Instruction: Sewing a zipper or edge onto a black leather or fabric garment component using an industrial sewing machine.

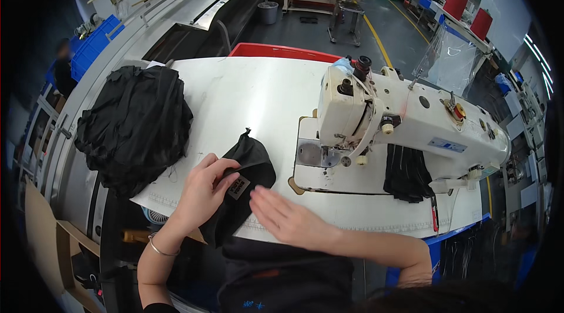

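A black fabric piece (251, 163) lies at the front edge of the white table, its lower end drooping over the edge. On it shows a small light label (239, 187) with print. Thumb and fingers of my left hand (207, 188) pinch the cloth's left side beside the label. My right hand (286, 219) is at the cloth's right side, fingers stretched out and slightly blurred, the tips at the fabric. To the right stands a white sewing machine (405, 101). Its needle area is apart from both hands.
A large heap of black fabric (135, 128) sits on the table's left. Black strips (406, 172) lie under the machine arm, near a red-and-black tool (435, 214). Behind the table is a red bin (282, 50); a cardboard box (50, 236) stands lower left.
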Demonstrator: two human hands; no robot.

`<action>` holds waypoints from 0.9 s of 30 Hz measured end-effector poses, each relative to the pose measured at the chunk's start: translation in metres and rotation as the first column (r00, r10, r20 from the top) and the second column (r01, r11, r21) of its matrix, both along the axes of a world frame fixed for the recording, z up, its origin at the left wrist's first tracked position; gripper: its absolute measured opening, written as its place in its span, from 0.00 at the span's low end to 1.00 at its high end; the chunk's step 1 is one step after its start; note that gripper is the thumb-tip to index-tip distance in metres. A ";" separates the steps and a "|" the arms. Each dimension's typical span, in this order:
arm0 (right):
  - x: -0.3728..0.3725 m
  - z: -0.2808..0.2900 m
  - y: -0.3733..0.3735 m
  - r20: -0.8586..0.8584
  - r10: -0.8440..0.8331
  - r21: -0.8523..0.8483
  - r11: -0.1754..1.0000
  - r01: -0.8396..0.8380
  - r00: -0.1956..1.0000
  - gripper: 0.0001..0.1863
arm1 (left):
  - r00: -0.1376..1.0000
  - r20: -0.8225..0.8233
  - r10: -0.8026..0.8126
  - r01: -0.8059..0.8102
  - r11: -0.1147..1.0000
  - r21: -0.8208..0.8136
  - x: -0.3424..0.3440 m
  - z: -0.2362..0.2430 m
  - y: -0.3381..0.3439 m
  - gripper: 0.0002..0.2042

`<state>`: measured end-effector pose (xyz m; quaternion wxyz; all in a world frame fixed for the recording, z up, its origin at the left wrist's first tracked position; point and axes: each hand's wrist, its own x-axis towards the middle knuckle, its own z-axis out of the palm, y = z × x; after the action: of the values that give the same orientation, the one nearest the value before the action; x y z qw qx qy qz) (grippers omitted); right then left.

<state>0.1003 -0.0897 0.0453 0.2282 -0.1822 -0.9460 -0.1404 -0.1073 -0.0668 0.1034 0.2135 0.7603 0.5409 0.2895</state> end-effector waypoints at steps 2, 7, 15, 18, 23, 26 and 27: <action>-0.002 -0.007 0.026 0.030 -0.096 0.090 0.992 0.093 0.995 0.20 | 0.994 -0.101 0.047 -0.033 0.991 0.129 0.014 0.008 -0.001 0.06; -0.036 -0.036 0.056 0.229 -0.401 -0.043 0.906 0.421 0.887 0.22 | 0.917 -0.328 0.228 0.025 0.787 0.617 0.051 0.013 0.031 0.10; 0.033 -0.033 0.010 -0.096 0.005 -0.582 0.811 -0.060 0.995 0.28 | 0.841 -0.521 -0.146 0.397 0.821 0.411 0.093 -0.074 0.100 0.08; 0.070 -0.034 0.013 0.035 0.028 -0.531 0.847 -0.005 0.999 0.30 | 0.890 -0.377 -0.256 0.391 0.855 0.342 0.105 -0.089 0.116 0.09; 0.078 -0.036 0.029 0.055 0.015 -0.532 0.847 0.017 0.998 0.29 | 0.930 0.028 -0.367 0.360 0.923 0.140 0.128 -0.082 0.152 0.12; 0.078 -0.039 0.033 0.045 -0.064 -0.514 0.854 0.078 0.997 0.28 | 0.823 0.108 -0.558 0.526 0.820 0.224 0.134 -0.103 0.173 0.13; 0.078 -0.040 0.033 0.037 -0.064 -0.520 0.851 0.074 0.997 0.28 | 0.840 0.127 -0.528 0.501 0.843 0.196 0.132 -0.096 0.171 0.13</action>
<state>0.1784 -0.0571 0.0054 0.1567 -0.2696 -0.9436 0.1113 0.0251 0.1043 0.0070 0.2708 0.8634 0.2712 0.3282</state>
